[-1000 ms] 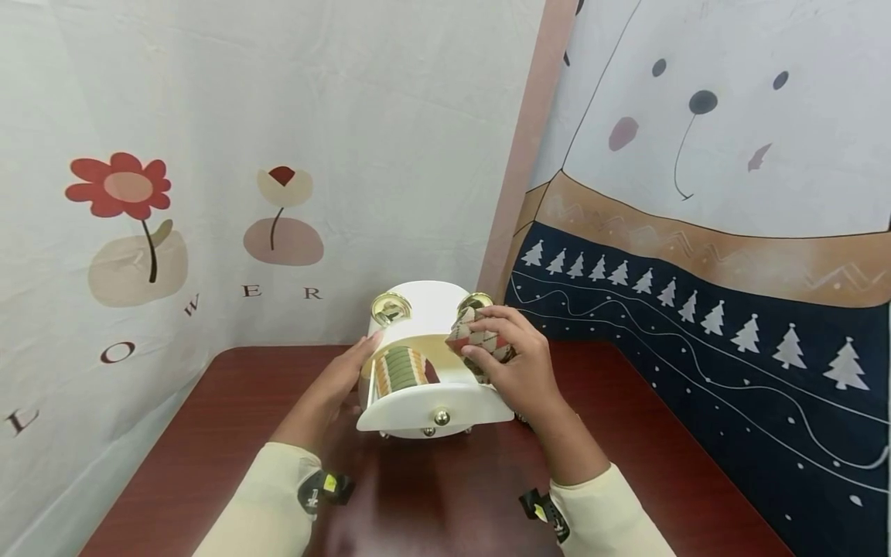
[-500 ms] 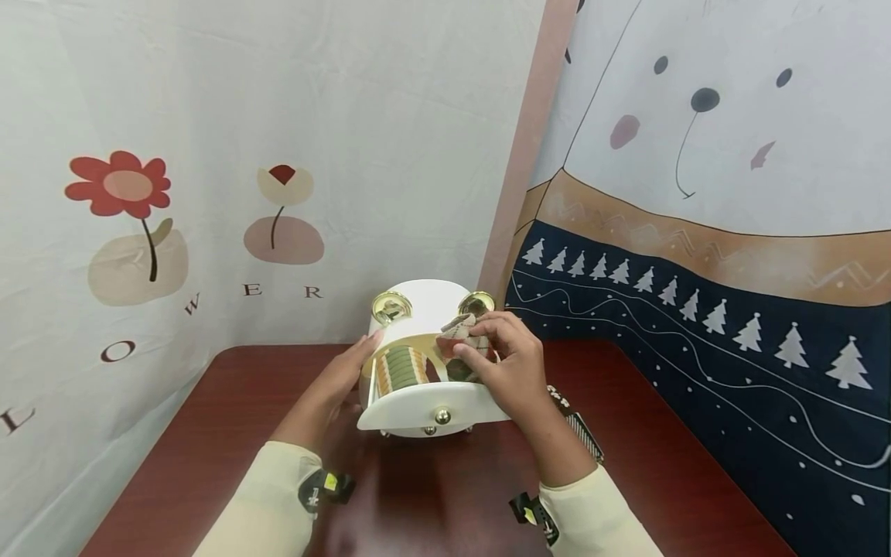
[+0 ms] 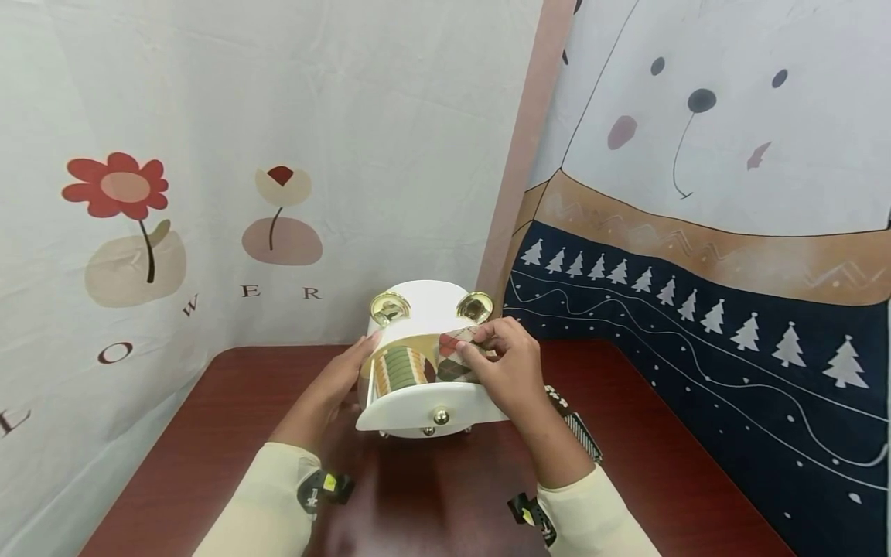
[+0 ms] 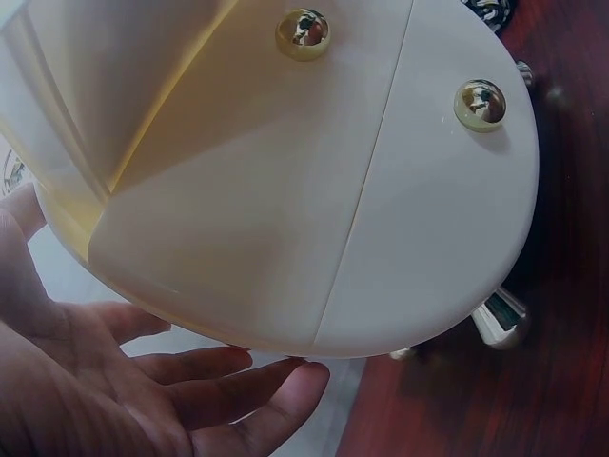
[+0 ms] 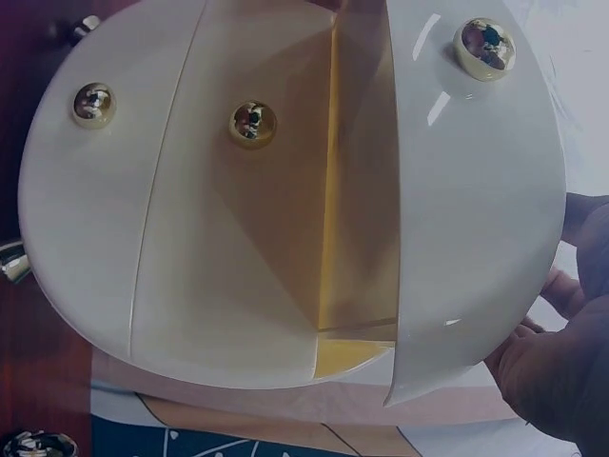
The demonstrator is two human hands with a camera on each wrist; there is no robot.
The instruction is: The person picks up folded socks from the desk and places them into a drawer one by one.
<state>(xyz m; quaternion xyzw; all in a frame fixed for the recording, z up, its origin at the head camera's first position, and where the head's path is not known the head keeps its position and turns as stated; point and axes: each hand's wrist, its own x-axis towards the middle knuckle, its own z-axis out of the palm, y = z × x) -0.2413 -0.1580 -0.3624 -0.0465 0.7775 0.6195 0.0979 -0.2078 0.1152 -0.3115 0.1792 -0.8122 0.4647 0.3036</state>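
Observation:
A white rounded drawer box (image 3: 425, 298), shaped like an alarm clock with two gold bells, stands before me with its top drawer (image 3: 400, 416) pulled out. In the drawer's left part sits a green, white and yellow striped cloth roll (image 3: 401, 370). My right hand (image 3: 511, 363) pinches a folded argyle cloth (image 3: 455, 360), red, beige and dark green, in the right part. My left hand (image 3: 344, 375) rests along the box's left side; in the left wrist view its loosely bent fingers (image 4: 219, 381) lie at the rounded edge. The right wrist view leaves the cloths hidden.
A dark red-brown table (image 3: 271, 402) carries the box. A black and white patterned object (image 3: 581, 433) lies right of it, partly behind my right forearm. Printed curtains (image 3: 390, 155) rise close behind the table and along its right side. Gold knobs (image 5: 253, 124) stick out from the drawer fronts.
My right hand has lowered the argyle cloth into the right part of the drawer, shifting slightly left, and the cloth now lies flatter. The patterned object on the right came into view. My left hand stays put.

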